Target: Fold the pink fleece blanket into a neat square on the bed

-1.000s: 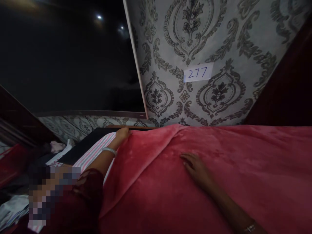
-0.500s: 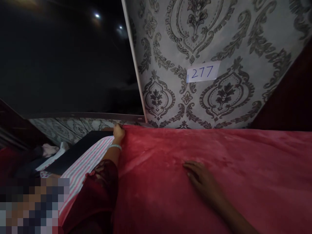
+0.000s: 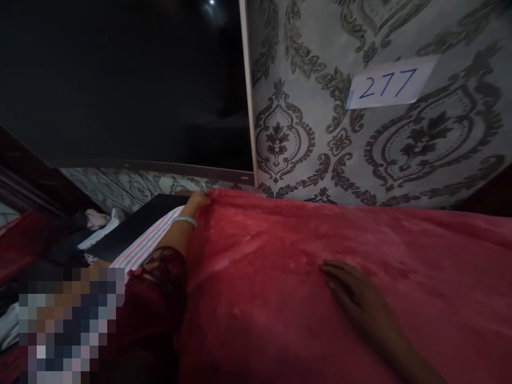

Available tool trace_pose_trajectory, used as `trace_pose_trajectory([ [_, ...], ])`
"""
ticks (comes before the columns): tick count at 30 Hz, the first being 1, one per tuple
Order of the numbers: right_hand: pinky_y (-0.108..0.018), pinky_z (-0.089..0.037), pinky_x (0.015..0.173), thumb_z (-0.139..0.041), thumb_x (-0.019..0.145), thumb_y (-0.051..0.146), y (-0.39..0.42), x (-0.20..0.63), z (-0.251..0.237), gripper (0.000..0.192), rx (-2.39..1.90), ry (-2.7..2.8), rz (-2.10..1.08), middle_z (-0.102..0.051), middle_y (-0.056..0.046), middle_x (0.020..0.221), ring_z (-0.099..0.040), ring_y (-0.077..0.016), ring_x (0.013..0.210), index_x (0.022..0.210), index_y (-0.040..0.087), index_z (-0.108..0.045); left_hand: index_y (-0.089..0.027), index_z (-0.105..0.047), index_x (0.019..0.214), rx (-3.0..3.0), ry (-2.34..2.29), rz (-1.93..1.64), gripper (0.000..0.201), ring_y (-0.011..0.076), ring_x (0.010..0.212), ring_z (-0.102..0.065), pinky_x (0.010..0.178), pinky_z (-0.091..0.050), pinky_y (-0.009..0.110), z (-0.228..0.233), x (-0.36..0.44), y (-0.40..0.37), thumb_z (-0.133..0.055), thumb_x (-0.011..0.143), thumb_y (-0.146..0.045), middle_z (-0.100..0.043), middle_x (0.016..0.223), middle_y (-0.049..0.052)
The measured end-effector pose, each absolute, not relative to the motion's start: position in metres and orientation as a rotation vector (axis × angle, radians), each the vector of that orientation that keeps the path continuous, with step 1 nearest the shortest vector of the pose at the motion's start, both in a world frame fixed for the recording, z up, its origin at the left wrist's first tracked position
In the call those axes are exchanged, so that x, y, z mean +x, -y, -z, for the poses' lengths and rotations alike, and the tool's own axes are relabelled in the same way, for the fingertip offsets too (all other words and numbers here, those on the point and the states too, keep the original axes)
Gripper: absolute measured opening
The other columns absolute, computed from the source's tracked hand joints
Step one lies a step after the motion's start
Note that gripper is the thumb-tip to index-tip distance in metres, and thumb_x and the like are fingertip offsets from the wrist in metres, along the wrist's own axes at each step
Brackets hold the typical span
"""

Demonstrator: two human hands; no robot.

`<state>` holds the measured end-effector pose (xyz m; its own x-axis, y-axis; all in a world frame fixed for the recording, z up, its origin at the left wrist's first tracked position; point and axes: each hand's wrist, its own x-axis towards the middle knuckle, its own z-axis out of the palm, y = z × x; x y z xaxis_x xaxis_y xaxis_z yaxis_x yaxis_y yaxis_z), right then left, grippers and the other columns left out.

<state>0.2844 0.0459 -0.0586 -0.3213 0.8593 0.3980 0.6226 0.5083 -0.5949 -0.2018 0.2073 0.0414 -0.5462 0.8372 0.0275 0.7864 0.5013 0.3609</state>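
Toward nine o'clock, a dim heap of clothes point(image 3: 48, 256) blurs together, its separate pieces hard to make out; at about eight, a pixelated patch point(image 3: 72, 330) blots out whatever is there. Right of these, a striped cloth point(image 3: 150, 237) runs beside a dark flat panel point(image 3: 134, 226), partly covered by the left sleeve point(image 3: 158, 309). The left hand point(image 3: 199, 201) is at the upper-left corner of the red blanket point(image 3: 260, 277), its grip apparently closed on the gathered edge, though its fingertips are out of sight. From that grip the blanket spreads between three and six o'clock, its visible long axis running toward three along the foot of the patterned wall point(image 3: 320, 144); this corner-to-spread relation seems the one that matters, and the left hand is clearly nearer the edge. Farther right, at about four o'clock from the left, the right hand point(image 3: 356, 290) lies over the middle of the fabric, fingers extended and loosely together, its grip relaxed and holding nothing; whether the palm presses down I cannot tell. The blanket is cut off at the bottom and right of the view, and what supports it is hidden.
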Motion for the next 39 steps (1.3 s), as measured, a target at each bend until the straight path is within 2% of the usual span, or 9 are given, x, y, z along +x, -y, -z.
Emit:
trace_pose_trajectory([
  [4, -0.057, -0.052, 0.099, -0.045, 0.096, 0.040, -0.046, 0.287, 0.060, 0.037, -1.188, 2.087, -0.439, -0.071, -0.009, 0.123, -0.065, -0.0304, 0.115, 0.115, 0.026, -0.073, -0.008, -0.071, 0.104, 1.356, -2.753, -0.461, 0.027, 0.0361, 0.123, -0.059, 0.098, -0.046, 0.042, -0.048, -0.202, -0.212, -0.067, 0.085, -0.026, -0.068, 0.121, 0.025],
  [8, -0.058, -0.053, 0.098, -0.046, 0.097, 0.039, -0.045, 0.287, 0.062, 0.035, -1.183, 2.075, -0.415, -0.070, -0.009, 0.123, -0.065, -0.0303, 0.115, 0.116, 0.026, -0.072, 0.002, -0.068, 0.111, 1.344, -2.815, -0.526, 0.032, 0.0350, 0.121, -0.061, 0.095, -0.046, 0.039, -0.038, -0.190, -0.216, -0.049, 0.093, -0.016, -0.066, 0.122, 0.029],
  [12, -0.058, -0.052, 0.099, -0.046, 0.097, 0.039, -0.046, 0.287, 0.063, 0.035, -1.180, 2.078, -0.392, -0.071, -0.009, 0.122, -0.065, -0.0306, 0.116, 0.117, 0.027, -0.072, -0.001, -0.069, 0.114, 1.326, -2.810, -0.551, 0.033, 0.0365, 0.117, -0.064, 0.092, -0.049, 0.040, -0.016, -0.186, -0.210, -0.053, 0.091, -0.018, -0.067, 0.120, 0.030],
  [17, -0.058, -0.051, 0.100, -0.044, 0.097, 0.040, -0.047, 0.287, 0.062, 0.037, -1.198, 2.086, -0.401, -0.071, -0.009, 0.122, -0.065, -0.0306, 0.115, 0.115, 0.027, -0.073, -0.007, -0.071, 0.114, 1.384, -2.704, -0.547, 0.029, 0.0312, 0.116, -0.065, 0.090, -0.051, 0.034, -0.017, -0.199, -0.200, -0.057, 0.091, -0.018, -0.071, 0.117, 0.022],
  [20, -0.055, -0.052, 0.100, -0.044, 0.096, 0.042, -0.047, 0.287, 0.064, 0.038, -1.197, 2.074, -0.406, -0.071, -0.010, 0.122, -0.065, -0.0303, 0.115, 0.114, 0.025, -0.074, -0.013, -0.071, 0.108, 1.416, -2.574, -0.485, 0.022, 0.0217, 0.100, -0.069, 0.085, -0.054, 0.032, -0.029, -0.207, -0.189, -0.061, 0.093, -0.026, -0.074, 0.106, 0.010],
  [23, -0.054, -0.053, 0.099, -0.045, 0.094, 0.043, -0.049, 0.287, 0.066, 0.040, -1.189, 2.071, -0.407, -0.071, -0.010, 0.120, -0.066, -0.0300, 0.113, 0.112, 0.024, -0.075, -0.013, -0.067, 0.104, 1.381, -2.495, -0.409, 0.027, 0.0159, 0.083, -0.068, 0.076, -0.057, 0.033, -0.037, -0.211, -0.164, -0.062, 0.095, -0.038, -0.071, 0.097, 0.004],
  [27, -0.053, -0.052, 0.099, -0.043, 0.093, 0.044, -0.053, 0.286, 0.070, 0.042, -1.179, 2.083, -0.407, -0.072, -0.010, 0.120, -0.066, -0.0300, 0.112, 0.110, 0.024, -0.075, -0.013, -0.065, 0.104, 1.323, -2.452, -0.321, 0.028, 0.0146, 0.080, -0.066, 0.072, -0.057, 0.032, -0.034, -0.217, -0.113, -0.061, 0.095, -0.039, -0.068, 0.096, 0.004],
  [35, -0.055, -0.052, 0.098, -0.044, 0.089, 0.042, -0.059, 0.286, 0.072, 0.043, -1.119, 2.123, -0.413, -0.072, -0.012, 0.116, -0.067, -0.0314, 0.108, 0.109, 0.021, -0.075, -0.016, -0.062, 0.120, 1.261, -2.579, -0.316, 0.034, 0.0222, 0.105, -0.064, 0.089, -0.056, 0.043, -0.021, -0.206, -0.036, -0.062, 0.094, -0.039, -0.064, 0.121, 0.009],
  [39, -0.053, -0.052, 0.097, -0.044, 0.088, 0.039, -0.061, 0.285, 0.072, 0.043, -1.096, 2.145, -0.424, -0.073, -0.014, 0.115, -0.067, -0.0309, 0.105, 0.108, 0.017, -0.075, -0.016, -0.062, 0.119, 1.245, -2.622, -0.368, 0.034, 0.0219, 0.106, -0.064, 0.091, -0.055, 0.044, -0.027, -0.192, -0.021, -0.061, 0.095, -0.041, -0.065, 0.121, 0.009],
])
